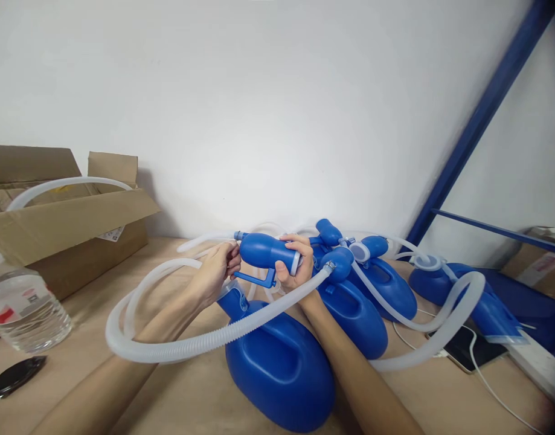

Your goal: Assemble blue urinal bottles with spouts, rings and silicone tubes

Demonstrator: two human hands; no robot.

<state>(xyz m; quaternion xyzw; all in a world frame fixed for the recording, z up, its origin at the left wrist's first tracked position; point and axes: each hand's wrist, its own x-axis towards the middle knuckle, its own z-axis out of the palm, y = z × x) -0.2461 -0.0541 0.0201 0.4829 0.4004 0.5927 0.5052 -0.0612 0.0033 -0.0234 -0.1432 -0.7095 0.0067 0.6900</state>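
My right hand (305, 264) is wrapped around a blue urinal funnel (261, 250) with a pale rim and a blue hook-shaped handle below it. A white hose with a metal clamp (238, 235) joins the funnel's narrow left end. Close by that joint, my left hand (220, 264) is closed, its fingertips pinched together; whatever they grip is hidden. Beneath both hands stands a blue urinal bottle (277, 368), its neck (234, 300) tilted up to the left. A ribbed white hose (186, 348) loops across in front of my forearms to another blue funnel (339, 264).
More blue bottles (361, 320) with hoses lie to the right, near a dark phone (470, 347) and white cable. On the left are an open cardboard box (91, 223), a water bottle (26, 305) and a black round object (17, 376). A blue metal frame (481, 118) rises on the right.
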